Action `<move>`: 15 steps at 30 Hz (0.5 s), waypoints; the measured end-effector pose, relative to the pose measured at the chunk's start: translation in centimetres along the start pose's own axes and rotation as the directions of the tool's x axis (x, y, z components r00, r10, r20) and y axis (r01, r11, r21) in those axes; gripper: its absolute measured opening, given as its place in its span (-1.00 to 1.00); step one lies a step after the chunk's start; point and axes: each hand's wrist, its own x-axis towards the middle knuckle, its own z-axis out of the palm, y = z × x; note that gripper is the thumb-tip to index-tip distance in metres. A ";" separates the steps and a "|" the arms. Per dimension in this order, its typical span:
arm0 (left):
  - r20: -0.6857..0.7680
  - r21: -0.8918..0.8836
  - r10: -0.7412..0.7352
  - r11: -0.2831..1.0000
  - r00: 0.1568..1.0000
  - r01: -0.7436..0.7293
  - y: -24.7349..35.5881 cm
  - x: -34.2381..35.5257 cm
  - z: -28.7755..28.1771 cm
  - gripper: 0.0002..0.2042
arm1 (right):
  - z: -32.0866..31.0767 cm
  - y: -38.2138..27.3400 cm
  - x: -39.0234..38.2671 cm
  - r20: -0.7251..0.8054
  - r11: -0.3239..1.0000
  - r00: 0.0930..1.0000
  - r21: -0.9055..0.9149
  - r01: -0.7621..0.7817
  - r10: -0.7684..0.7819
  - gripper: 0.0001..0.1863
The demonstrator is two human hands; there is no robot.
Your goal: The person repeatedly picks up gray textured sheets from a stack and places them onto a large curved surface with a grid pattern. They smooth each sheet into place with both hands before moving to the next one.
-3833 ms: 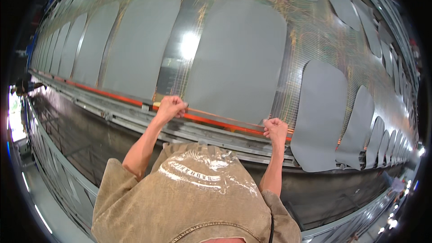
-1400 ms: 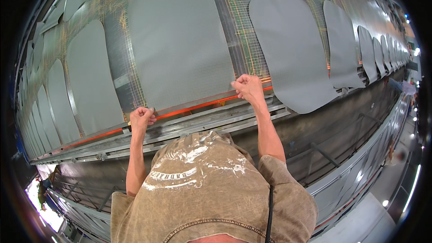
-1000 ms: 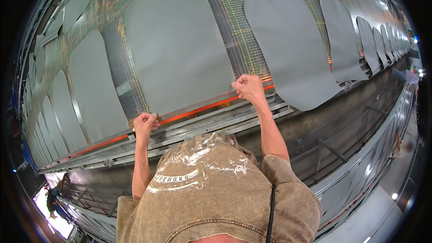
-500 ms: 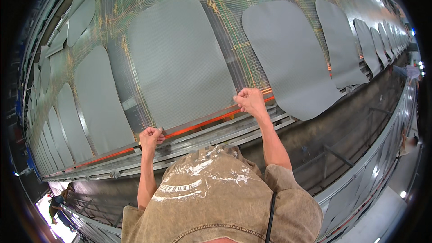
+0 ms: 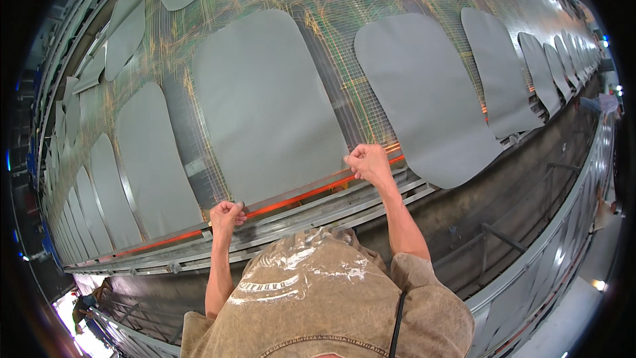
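A large grey sheet (image 5: 275, 103) with a rounded far end lies on a long table before me, its near edge almost straight. My left hand (image 5: 227, 217) is closed in a pinch at the sheet's near left corner. At the near right corner, my right hand (image 5: 369, 162) pinches with thumb and fingers. The fingertips cover both corners. Beneath the sheet runs an orange-red strip (image 5: 291, 201) along the table's near edge. To the right lies another grey sheet (image 5: 424, 96), its rounded near end hanging past the edge; a narrower grey sheet (image 5: 154, 159) lies to the left.
Green and orange lines (image 5: 358, 89) mark the table top between the sheets. Metal rails (image 5: 318, 207) run along its near side. Behind me on the right stands a metal frame (image 5: 530, 265). A person (image 5: 83, 308) is far off at lower left; more sheets (image 5: 493, 69) continue rightward.
The whole view has shifted slightly, so the table and both hands appear a little lower. Both hands stay closed at the same corners of the sheet.
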 end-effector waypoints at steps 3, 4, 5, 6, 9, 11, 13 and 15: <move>-0.002 0.001 0.002 1.000 1.000 -0.002 0.3 -0.2 0.2 -0.80 | -0.1 0.0 -0.1 -0.009 1.000 1.000 -0.008 0.004 -0.004 -0.80; -0.003 0.002 0.004 1.000 1.000 -0.004 0.4 -0.2 0.3 -0.80 | -0.1 0.0 -0.1 -0.012 1.000 1.000 -0.011 0.003 -0.003 -0.81; -0.004 0.003 0.006 1.000 1.000 -0.006 0.4 -0.2 0.4 -0.80 | -0.1 0.0 -0.1 -0.015 1.000 1.000 -0.014 0.006 -0.007 -0.80; -0.006 0.005 0.008 1.000 1.000 -0.008 0.4 -0.2 0.3 -0.80 | -0.1 0.1 -0.1 -0.017 1.000 1.000 -0.017 0.009 -0.010 -0.80; -0.012 0.005 0.005 1.000 1.000 -0.004 0.2 -0.1 0.4 -0.80 | -0.1 0.1 0.0 -0.018 1.000 1.000 -0.016 0.014 -0.014 -0.80; -0.018 -0.002 -0.008 1.000 1.000 0.008 0.0 0.0 0.3 -0.81 | -0.1 0.0 0.0 -0.014 1.000 1.000 -0.011 0.012 -0.012 -0.80; -0.031 -0.003 -0.018 1.000 0.999 0.018 0.3 -0.2 0.5 -0.81 | -0.1 -0.1 0.2 -0.003 1.000 1.000 -0.006 0.014 -0.014 -0.80; -0.032 -0.011 -0.025 1.000 0.999 0.024 0.3 -0.1 0.4 -0.81 | 0.0 -0.1 0.2 -0.005 1.000 1.000 0.000 -0.012 0.012 -0.80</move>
